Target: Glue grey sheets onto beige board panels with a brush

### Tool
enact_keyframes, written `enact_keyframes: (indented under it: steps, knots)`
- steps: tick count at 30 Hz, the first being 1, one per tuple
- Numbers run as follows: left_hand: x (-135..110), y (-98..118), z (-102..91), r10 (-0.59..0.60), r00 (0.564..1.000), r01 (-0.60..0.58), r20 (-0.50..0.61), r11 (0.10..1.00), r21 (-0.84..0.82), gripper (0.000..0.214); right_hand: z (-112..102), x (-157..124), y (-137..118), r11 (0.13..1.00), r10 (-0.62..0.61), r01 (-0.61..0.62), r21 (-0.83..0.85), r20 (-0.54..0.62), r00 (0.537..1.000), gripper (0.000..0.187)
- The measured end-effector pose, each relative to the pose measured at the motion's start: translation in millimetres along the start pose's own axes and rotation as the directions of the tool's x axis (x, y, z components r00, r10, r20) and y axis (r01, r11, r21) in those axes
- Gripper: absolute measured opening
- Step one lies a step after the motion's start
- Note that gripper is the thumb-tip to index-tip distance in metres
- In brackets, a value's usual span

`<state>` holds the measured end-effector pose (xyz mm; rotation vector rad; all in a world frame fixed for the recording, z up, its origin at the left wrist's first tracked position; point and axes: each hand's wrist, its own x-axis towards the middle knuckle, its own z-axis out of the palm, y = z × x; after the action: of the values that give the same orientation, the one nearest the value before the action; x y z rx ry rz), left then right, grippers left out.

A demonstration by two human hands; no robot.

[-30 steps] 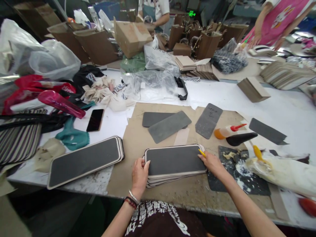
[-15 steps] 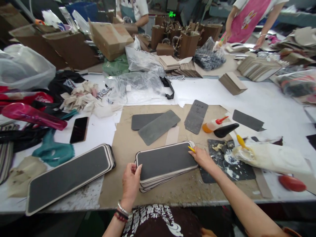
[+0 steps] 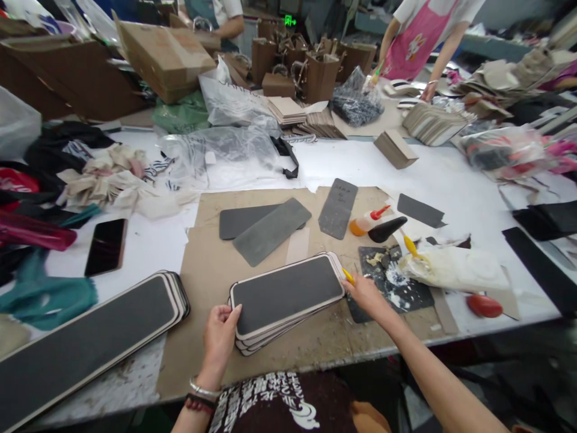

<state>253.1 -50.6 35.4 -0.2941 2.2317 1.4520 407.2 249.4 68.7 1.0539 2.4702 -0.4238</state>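
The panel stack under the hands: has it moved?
No, the stack still sits just below the pale strip on the cardboard; only the camera turned.

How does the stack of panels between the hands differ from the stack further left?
The middle stack is touched by the left hand and right hand; the further-left stack is untouched. The middle stack lies on brown cardboard, the other mainly on white covering, and looks longer. Both have dark faces, pale borders and rounded corners.

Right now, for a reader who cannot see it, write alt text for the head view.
A person's left hand and right hand hold a stack of dark, cream-edged panels on brown card; the right hand also pinches a yellow stick.
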Motion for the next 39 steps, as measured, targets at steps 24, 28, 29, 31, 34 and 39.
enact_keyframes:
  steps: [24,28,29,31,34,39]
  knots:
    - [-51.2,7.0,-0.2,0.612,0.765,-0.618,0.201,0.609,0.496,0.02,-13.6,-17.2,-13.8,0.495,0.035,-0.264,0.828,0.285,0.958,0.038]
    - [-84.2,8.4,32.2,0.643,0.266,-0.961,0.718,0.238,0.143,0.02,-23.3,-22.4,-19.6,0.492,0.022,-0.26,0.831,0.287,0.958,0.04]
    - [-87.2,8.6,42.1,0.631,0.196,-0.977,0.751,0.187,0.098,0.023,-25.8,-24.2,-21.7,0.498,0.019,-0.259,0.828,0.288,0.957,0.041]
    - [-87.0,8.7,59.3,0.613,0.156,-0.987,0.775,0.135,0.091,0.029,-31.5,-28.9,-26.4,0.529,0.02,-0.245,0.813,0.276,0.961,0.042]
    - [-80.0,6.4,74.3,0.588,0.21,-0.978,0.781,0.138,0.158,0.039,-43.8,-39.4,-34.9,0.626,0.038,-0.166,0.762,0.182,0.983,0.043]
    - [-72.9,-11.7,79.6,0.588,0.454,-0.886,0.67,0.22,0.408,0.043,-79.9,-63.4,-52.3,0.814,-0.034,0.11,0.57,-0.143,0.989,0.042]
